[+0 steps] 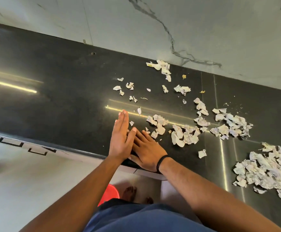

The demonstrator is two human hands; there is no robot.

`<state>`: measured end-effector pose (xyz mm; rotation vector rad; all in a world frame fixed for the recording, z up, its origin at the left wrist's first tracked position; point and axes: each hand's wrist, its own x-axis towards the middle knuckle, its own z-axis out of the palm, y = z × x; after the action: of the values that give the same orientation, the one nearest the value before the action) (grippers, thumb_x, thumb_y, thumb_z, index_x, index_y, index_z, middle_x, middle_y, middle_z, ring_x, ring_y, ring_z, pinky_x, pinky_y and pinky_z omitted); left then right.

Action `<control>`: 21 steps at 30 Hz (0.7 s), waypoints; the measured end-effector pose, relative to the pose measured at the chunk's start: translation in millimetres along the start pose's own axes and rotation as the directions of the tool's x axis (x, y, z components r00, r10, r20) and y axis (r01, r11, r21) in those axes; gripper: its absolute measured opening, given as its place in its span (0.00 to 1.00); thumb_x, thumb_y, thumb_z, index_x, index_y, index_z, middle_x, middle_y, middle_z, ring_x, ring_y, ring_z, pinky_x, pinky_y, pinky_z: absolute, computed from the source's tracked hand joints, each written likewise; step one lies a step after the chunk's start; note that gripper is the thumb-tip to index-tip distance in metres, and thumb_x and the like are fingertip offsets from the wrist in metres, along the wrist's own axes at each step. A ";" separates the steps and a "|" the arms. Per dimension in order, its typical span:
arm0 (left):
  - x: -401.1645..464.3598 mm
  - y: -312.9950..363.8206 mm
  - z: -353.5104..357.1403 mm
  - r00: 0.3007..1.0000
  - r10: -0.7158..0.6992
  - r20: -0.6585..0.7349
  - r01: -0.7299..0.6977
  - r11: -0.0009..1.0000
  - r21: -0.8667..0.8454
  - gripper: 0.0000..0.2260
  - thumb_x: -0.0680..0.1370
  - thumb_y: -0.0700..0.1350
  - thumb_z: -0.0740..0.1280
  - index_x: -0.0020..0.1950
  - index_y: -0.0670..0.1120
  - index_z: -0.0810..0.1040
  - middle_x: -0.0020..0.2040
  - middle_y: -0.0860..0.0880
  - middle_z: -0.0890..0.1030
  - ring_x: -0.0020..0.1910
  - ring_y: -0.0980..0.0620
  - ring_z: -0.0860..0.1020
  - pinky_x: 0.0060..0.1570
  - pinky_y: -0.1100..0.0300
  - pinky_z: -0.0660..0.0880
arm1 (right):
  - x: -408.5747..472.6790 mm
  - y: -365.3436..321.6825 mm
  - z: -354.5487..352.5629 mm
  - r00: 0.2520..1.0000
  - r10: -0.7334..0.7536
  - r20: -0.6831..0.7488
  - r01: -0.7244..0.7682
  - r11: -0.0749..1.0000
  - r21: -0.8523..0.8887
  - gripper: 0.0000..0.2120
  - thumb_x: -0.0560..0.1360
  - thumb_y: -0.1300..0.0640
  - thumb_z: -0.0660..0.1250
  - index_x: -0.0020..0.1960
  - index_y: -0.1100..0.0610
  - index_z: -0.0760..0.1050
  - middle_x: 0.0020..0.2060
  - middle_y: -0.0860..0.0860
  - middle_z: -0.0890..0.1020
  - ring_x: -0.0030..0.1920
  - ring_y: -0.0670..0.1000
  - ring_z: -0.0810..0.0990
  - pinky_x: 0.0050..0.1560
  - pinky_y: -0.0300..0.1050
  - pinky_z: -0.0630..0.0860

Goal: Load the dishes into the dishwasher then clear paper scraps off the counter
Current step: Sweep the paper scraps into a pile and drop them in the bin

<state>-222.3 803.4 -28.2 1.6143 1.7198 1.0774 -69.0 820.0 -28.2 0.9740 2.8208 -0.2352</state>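
Both hands, left [120,141] and right [147,151], lay flat with straight fingers on the counter [61,97]; the scraps [185,135], light and crumpled, looked best swept together, not pinched.

No readable text; print on the paper scraps [185,135] is illegible.

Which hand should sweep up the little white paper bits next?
Probably the right hand. It lies flat and open on the shiny black stone counter, nearest the torn white paper scraps spread to its right. The left hand stands on edge further from them, better placed as a wall.
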 end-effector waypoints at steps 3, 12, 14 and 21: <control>0.8 -9.6 -7.4 1.000 0.012 0.003 -0.013 0.996 0.083 0.30 0.83 0.51 0.54 0.83 0.44 0.51 0.83 0.50 0.50 0.82 0.57 0.45 0.81 0.50 0.46 | -3.7 18.6 3.1 0.995 0.096 0.037 -0.096 0.995 -0.005 0.35 0.82 0.34 0.42 0.82 0.52 0.40 0.81 0.49 0.41 0.79 0.52 0.33 0.79 0.56 0.42; 50.9 -49.7 -56.1 0.985 -0.116 -0.131 0.165 0.867 0.471 0.28 0.82 0.42 0.62 0.81 0.42 0.59 0.82 0.43 0.57 0.81 0.42 0.54 0.78 0.43 0.55 | -8.3 50.5 -8.5 0.925 0.375 -0.055 -0.372 0.927 0.055 0.34 0.83 0.39 0.46 0.82 0.57 0.43 0.81 0.54 0.45 0.80 0.53 0.38 0.80 0.54 0.44; 62.6 -62.3 -65.8 0.979 -0.166 -0.119 0.204 0.824 0.529 0.27 0.83 0.45 0.61 0.81 0.40 0.59 0.82 0.41 0.57 0.81 0.41 0.55 0.78 0.42 0.55 | 2.7 33.2 -13.3 0.943 0.312 -0.113 -0.303 0.949 0.092 0.34 0.83 0.41 0.49 0.81 0.58 0.47 0.81 0.56 0.48 0.80 0.54 0.40 0.79 0.56 0.47; 66.7 -75.4 -67.3 0.989 -0.139 -0.056 0.143 0.758 0.636 0.22 0.86 0.45 0.54 0.79 0.41 0.64 0.81 0.43 0.61 0.81 0.42 0.55 0.79 0.46 0.54 | 59.4 -39.2 -13.3 0.986 -0.109 -0.124 0.115 0.992 0.043 0.32 0.83 0.45 0.53 0.81 0.59 0.50 0.81 0.55 0.50 0.81 0.55 0.43 0.80 0.54 0.45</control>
<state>-328.2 859.2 -46.3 1.8098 2.3349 0.4173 -140.8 827.7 -22.6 0.8683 2.9992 -0.2690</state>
